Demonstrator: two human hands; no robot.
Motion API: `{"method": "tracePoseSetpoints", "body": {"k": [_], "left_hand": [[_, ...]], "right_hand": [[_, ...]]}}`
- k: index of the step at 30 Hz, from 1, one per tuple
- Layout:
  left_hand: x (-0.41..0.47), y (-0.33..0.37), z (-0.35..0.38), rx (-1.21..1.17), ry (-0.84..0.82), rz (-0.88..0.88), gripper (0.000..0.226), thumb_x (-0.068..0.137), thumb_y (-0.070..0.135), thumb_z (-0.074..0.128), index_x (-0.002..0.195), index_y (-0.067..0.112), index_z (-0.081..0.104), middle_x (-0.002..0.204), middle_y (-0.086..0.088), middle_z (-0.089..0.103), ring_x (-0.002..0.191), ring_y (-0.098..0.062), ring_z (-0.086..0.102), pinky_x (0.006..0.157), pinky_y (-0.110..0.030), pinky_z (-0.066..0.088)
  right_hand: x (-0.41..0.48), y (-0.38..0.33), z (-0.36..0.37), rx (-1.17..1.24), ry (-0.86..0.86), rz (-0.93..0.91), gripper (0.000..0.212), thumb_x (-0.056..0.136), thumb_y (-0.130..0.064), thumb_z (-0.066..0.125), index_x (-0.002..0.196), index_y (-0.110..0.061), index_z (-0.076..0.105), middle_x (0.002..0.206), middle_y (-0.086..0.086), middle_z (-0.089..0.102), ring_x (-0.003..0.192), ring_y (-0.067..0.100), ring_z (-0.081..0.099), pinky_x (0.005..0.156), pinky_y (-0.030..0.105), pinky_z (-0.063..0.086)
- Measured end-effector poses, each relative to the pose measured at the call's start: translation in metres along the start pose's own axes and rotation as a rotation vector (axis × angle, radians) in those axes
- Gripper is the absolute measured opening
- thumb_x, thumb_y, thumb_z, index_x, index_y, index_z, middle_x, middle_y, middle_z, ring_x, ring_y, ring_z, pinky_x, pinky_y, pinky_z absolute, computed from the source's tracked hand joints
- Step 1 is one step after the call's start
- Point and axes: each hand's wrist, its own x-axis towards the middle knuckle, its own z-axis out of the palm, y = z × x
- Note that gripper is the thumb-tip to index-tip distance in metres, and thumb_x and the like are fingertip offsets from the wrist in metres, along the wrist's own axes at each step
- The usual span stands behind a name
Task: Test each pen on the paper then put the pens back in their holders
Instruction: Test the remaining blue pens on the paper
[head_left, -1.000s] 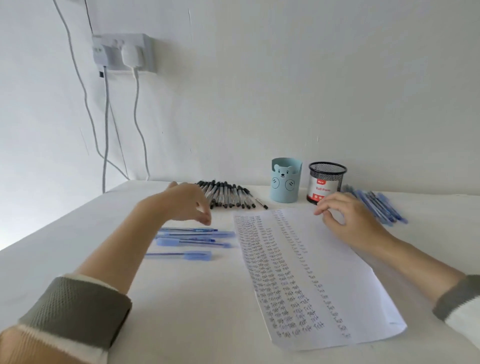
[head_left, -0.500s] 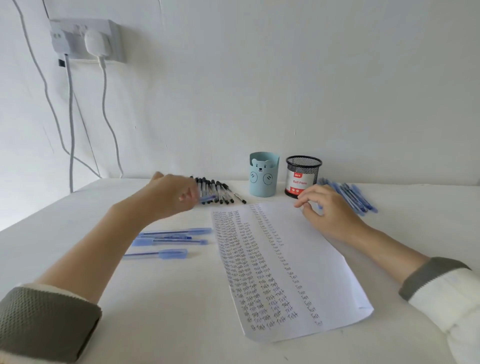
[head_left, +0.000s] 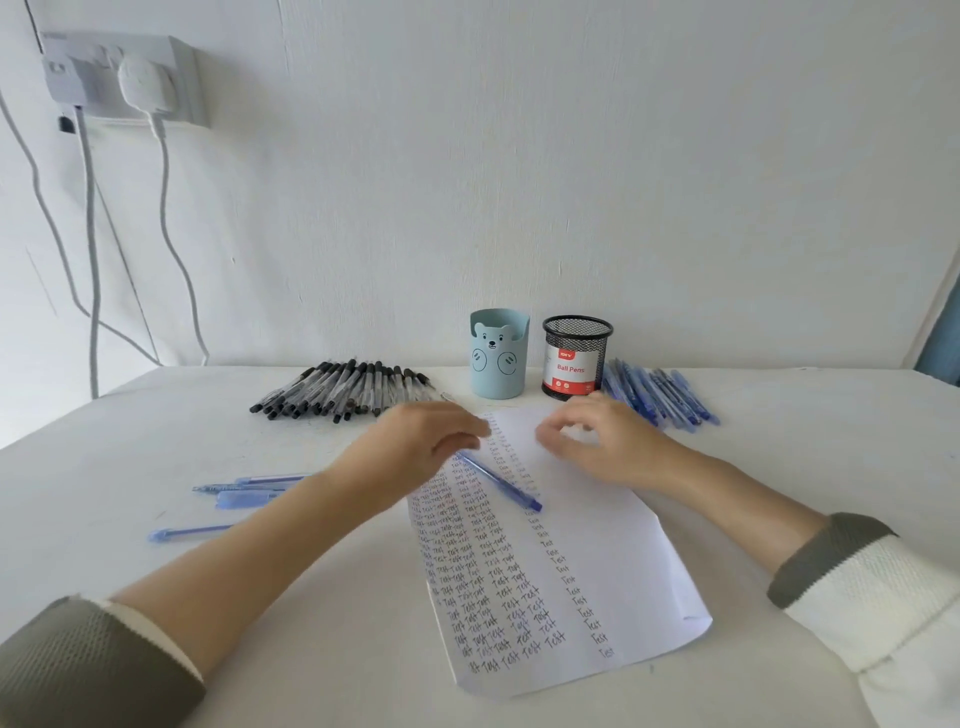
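Observation:
My left hand (head_left: 423, 441) hovers over the top left of the white paper (head_left: 618, 566) and grips one end of a blue pen (head_left: 501, 483). That pen slants down and right across the written columns of "Test". Just to its right, my right hand (head_left: 597, 441) is over the paper's top edge, thumb and fingers loosely curved and apart, with nothing in them. A light-blue bear holder (head_left: 498, 358) and a black mesh holder (head_left: 575, 358) labelled "Ball Pens" stand behind the paper by the wall.
Several black pens (head_left: 343, 392) lie in a row at the back left. A pile of blue pens (head_left: 662, 397) lies right of the mesh holder. More blue pens (head_left: 244, 493) lie left of the paper. A wall socket (head_left: 119, 78) with hanging cables is at the upper left.
My left hand picked a blue pen from the left group and carried it right, over the paper. My right hand lifted its fingers and shifted slightly left toward the pen.

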Motion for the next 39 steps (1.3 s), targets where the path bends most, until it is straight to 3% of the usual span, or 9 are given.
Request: {"method": "tracePoseSetpoints", "body": {"k": [4, 9, 14, 17, 22, 26, 31, 37, 39], "left_hand": [[-0.003, -0.015, -0.012, 0.021, 0.093, -0.128, 0.013, 0.086, 0.008, 0.07, 0.098, 0.008, 0.074, 0.093, 0.004, 0.072, 0.082, 0.005, 0.055, 0.078, 0.0, 0.04], [-0.005, -0.012, -0.014, 0.029, 0.075, -0.237, 0.013, 0.089, 0.009, 0.066, 0.099, 0.014, 0.072, 0.093, 0.008, 0.068, 0.075, 0.007, 0.058, 0.076, -0.017, 0.051], [-0.008, -0.002, -0.008, 0.064, -0.065, -0.281, 0.017, 0.093, 0.02, 0.062, 0.109, 0.017, 0.066, 0.104, 0.012, 0.061, 0.088, -0.001, 0.057, 0.082, -0.024, 0.051], [-0.01, 0.001, -0.006, 0.084, -0.22, -0.328, 0.031, 0.096, 0.041, 0.052, 0.12, 0.025, 0.062, 0.123, 0.013, 0.058, 0.11, -0.003, 0.054, 0.097, -0.022, 0.043], [-0.011, 0.008, -0.007, 0.104, -0.43, -0.375, 0.081, 0.076, 0.084, 0.011, 0.135, 0.045, 0.05, 0.149, 0.026, 0.034, 0.138, 0.001, 0.032, 0.117, -0.036, 0.027], [-0.014, 0.012, -0.004, 0.132, -0.553, -0.368, 0.089, 0.069, 0.088, 0.008, 0.144, 0.048, 0.035, 0.155, 0.026, 0.021, 0.142, 0.003, 0.021, 0.118, -0.029, 0.016], [-0.013, 0.016, -0.006, 0.127, -0.587, -0.412, 0.091, 0.065, 0.088, 0.01, 0.145, 0.049, 0.031, 0.155, 0.026, 0.021, 0.142, -0.001, 0.024, 0.117, -0.029, 0.02], [-0.012, 0.019, -0.006, 0.134, -0.602, -0.409, 0.087, 0.068, 0.082, 0.012, 0.145, 0.047, 0.03, 0.156, 0.024, 0.021, 0.142, -0.002, 0.025, 0.115, -0.026, 0.019], [-0.012, 0.018, -0.007, 0.135, -0.603, -0.407, 0.089, 0.067, 0.084, 0.01, 0.146, 0.047, 0.03, 0.156, 0.023, 0.021, 0.142, -0.003, 0.025, 0.115, -0.027, 0.02]], "right_hand": [[-0.008, -0.024, 0.007, -0.076, -0.261, -0.088, 0.042, 0.066, -0.073, 0.068, 0.089, -0.038, 0.071, 0.1, -0.021, 0.061, 0.105, -0.001, 0.046, 0.092, 0.014, 0.035], [0.001, -0.022, 0.007, 0.055, -0.032, 0.049, 0.008, 0.078, -0.022, 0.074, 0.083, -0.027, 0.07, 0.087, -0.009, 0.068, 0.085, 0.007, 0.062, 0.074, 0.023, 0.046], [0.005, -0.014, -0.032, 0.719, 0.094, 0.476, 0.011, 0.086, -0.007, 0.071, 0.091, -0.014, 0.064, 0.085, 0.005, 0.069, 0.072, 0.011, 0.064, 0.065, 0.022, 0.056], [0.008, -0.015, -0.046, 0.967, 0.191, 0.529, 0.006, 0.088, -0.012, 0.069, 0.092, -0.014, 0.066, 0.078, 0.001, 0.064, 0.061, 0.005, 0.061, 0.056, 0.017, 0.051], [0.01, -0.014, -0.055, 1.524, 0.237, 0.524, 0.009, 0.099, -0.031, 0.052, 0.094, -0.026, 0.057, 0.092, 0.006, 0.072, 0.082, 0.023, 0.071, 0.073, 0.035, 0.06], [0.01, -0.017, -0.05, 1.438, 0.143, 0.618, 0.024, 0.1, -0.05, 0.041, 0.11, -0.033, 0.056, 0.057, -0.004, 0.035, 0.043, 0.011, 0.035, 0.042, 0.02, 0.038], [0.009, -0.033, -0.044, 1.445, 0.123, 0.683, 0.048, 0.086, -0.059, 0.038, 0.081, -0.018, 0.062, 0.043, -0.009, 0.013, 0.039, 0.012, 0.006, 0.039, 0.018, 0.009], [0.01, -0.045, -0.038, 1.363, 0.168, 0.685, 0.046, 0.086, -0.063, 0.052, 0.089, -0.018, 0.058, 0.048, -0.008, 0.022, 0.031, 0.006, 0.014, 0.032, 0.016, 0.01], [0.01, -0.045, -0.033, 1.283, 0.134, 0.669, 0.027, 0.096, -0.042, 0.052, 0.092, -0.017, 0.057, 0.049, -0.008, 0.027, 0.03, 0.003, 0.017, 0.03, 0.016, 0.012]]}}
